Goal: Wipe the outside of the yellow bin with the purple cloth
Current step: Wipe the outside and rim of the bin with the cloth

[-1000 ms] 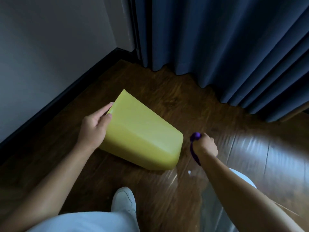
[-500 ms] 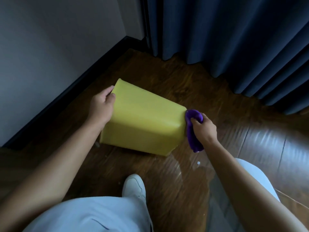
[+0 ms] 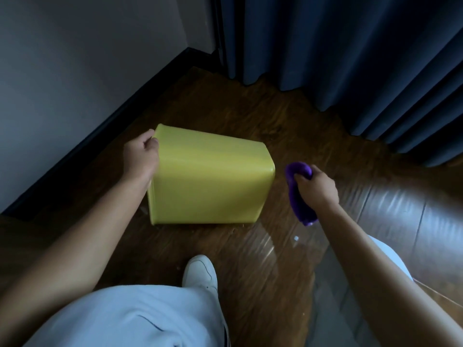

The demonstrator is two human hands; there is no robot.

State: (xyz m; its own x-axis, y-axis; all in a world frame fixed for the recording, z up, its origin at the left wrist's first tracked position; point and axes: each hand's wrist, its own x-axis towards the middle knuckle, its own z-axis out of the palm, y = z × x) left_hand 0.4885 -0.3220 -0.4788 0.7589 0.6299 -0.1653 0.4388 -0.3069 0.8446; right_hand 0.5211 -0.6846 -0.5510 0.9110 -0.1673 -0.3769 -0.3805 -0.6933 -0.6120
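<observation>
While my left hand (image 3: 141,159) clamps the rim of the tipped yellow bin (image 3: 210,181) on the floor (image 3: 250,259), my right hand (image 3: 316,189), closed on the purple cloth (image 3: 297,194), sits just beside the base, so I judge wiping unfinished.

Dark wooden floor (image 3: 250,126): yellow bin (image 3: 208,181) lying on side; white shoe (image 3: 200,271) nearer camera.
</observation>
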